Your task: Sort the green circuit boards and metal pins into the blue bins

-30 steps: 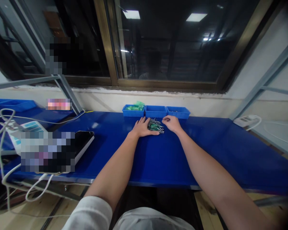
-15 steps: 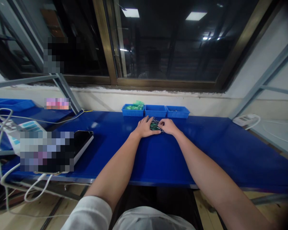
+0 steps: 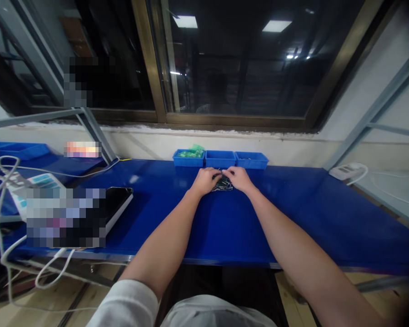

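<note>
So you've got both hands over that little pile of thin metal pieces (image 3: 224, 185), which sits on the blue worktop (image 3: 230, 227) around the center of the frame. Looks like there's some dark green stuff mixed in, but it's too small to make out. Your left hand (image 3: 204, 180) is at the left side of the pile and your right hand (image 3: 239, 179) at the right, fingertips almost meeting over its far edge. Grip on both looks pretty narrow, fingers curled in, but honestly can't tell if either one is pinching a piece.

Just beyond your hands you've got three blue bins in a row by the wall: the left bin (image 3: 188, 162) has green plastic packaging (image 3: 193, 152) poking over the rim, then the middle bin (image 3: 220, 162), then the right bin (image 3: 251, 164) with a few tiny bits inside. Over at the left of the frame there's a dark-topped device (image 3: 118, 198), partly pixelated, with white cables (image 3: 0, 222) near it. Window (image 3: 245, 68) fills most of the top.
</note>
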Demonstrator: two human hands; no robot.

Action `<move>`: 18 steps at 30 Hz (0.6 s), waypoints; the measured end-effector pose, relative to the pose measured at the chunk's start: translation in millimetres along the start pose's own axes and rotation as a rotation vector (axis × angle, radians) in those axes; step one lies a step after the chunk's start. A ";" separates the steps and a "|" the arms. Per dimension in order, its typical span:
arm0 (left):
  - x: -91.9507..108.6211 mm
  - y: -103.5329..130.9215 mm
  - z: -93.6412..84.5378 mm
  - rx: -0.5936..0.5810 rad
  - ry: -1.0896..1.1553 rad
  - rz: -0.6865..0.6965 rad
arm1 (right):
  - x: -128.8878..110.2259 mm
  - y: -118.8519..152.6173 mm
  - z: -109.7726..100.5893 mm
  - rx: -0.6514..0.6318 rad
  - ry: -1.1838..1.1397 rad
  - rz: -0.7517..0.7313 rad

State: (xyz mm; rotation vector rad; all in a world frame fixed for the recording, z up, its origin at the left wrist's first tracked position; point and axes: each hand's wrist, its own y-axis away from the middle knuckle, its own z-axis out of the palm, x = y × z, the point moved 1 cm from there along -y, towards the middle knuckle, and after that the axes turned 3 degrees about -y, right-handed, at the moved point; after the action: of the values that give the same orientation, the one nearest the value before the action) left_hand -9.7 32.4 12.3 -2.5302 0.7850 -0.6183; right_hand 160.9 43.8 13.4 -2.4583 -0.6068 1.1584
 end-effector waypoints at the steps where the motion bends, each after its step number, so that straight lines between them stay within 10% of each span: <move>1: 0.6 -0.2 -0.2 -0.001 0.006 0.003 | -1.6 0.1 0.1 -0.001 -0.008 -0.002; 18: 3.0 2.2 -2.0 0.066 0.059 -0.029 | 0.9 -0.1 -1.1 0.069 -0.663 0.251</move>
State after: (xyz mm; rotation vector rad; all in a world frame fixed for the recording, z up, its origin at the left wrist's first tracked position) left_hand -9.4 28.4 13.7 -2.4775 0.7373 -0.7199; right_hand 162.2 44.2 13.5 -2.1038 -0.4141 2.0823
